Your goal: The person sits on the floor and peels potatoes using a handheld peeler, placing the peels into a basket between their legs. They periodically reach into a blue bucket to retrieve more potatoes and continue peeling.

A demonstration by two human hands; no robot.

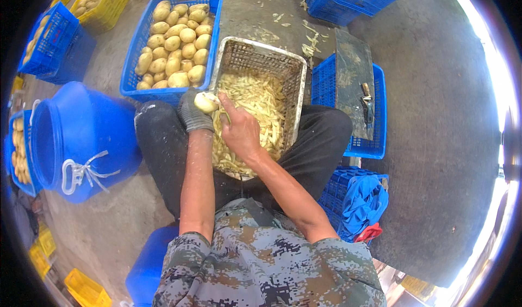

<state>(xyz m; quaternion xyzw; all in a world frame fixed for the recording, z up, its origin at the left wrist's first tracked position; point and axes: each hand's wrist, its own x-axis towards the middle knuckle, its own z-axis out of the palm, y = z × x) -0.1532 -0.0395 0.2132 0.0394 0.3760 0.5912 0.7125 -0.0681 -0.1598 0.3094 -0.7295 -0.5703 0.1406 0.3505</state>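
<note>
My left hand (195,113), in a grey knitted glove, holds a partly peeled potato (206,102) near the left wall of a dirty white plastic basket (301,91). My bare right hand (240,129) is close against the potato's right side, index finger extended towards it. The fingers are curled around a small tool, mostly hidden; only a thin greenish-yellow part shows, and its kind cannot be told. Under both hands, potato peelings (267,119) fill much of the basket between my knees. Beyond my left hand stands a blue crate (127,72) full of potatoes (175,48).
A blue drum (98,139) lies left of my knee. On the right, a board (352,70) holding peelers or knives (368,105) rests across a blue crate (380,115). Blue cloth (365,205) hangs over another crate. Peelings litter the floor ahead; more crates stand around.
</note>
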